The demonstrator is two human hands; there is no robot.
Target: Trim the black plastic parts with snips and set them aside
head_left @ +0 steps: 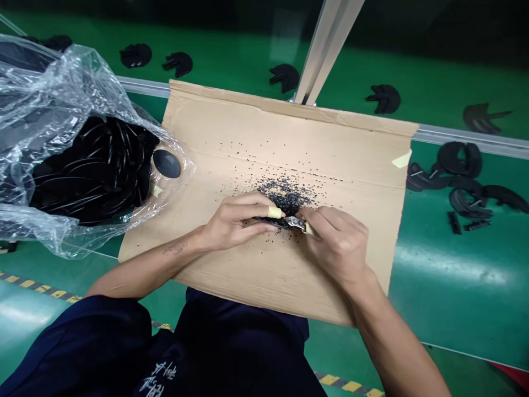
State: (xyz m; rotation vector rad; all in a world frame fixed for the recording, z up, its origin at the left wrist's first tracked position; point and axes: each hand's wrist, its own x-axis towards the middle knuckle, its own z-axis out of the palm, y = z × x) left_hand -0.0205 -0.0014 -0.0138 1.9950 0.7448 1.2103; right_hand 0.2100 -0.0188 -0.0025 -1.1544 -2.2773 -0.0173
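Note:
My left hand grips a thin black plastic disc, seen nearly edge-on above the cardboard sheet. Yellow tape wraps one of its fingertips. My right hand is closed around small metal nippers, whose jaws meet the disc's right end. Most of the nippers' handle is hidden in my fist. Just beyond both hands lies a heap of tiny black plastic bits, with loose ones scattered over the cardboard. To the left, another black disc rests flat near the bag opening.
A clear plastic bag full of black discs stands at left. Curved black parts lie on the green surface at right. More black parts sit beyond the metal rail, near an upright post.

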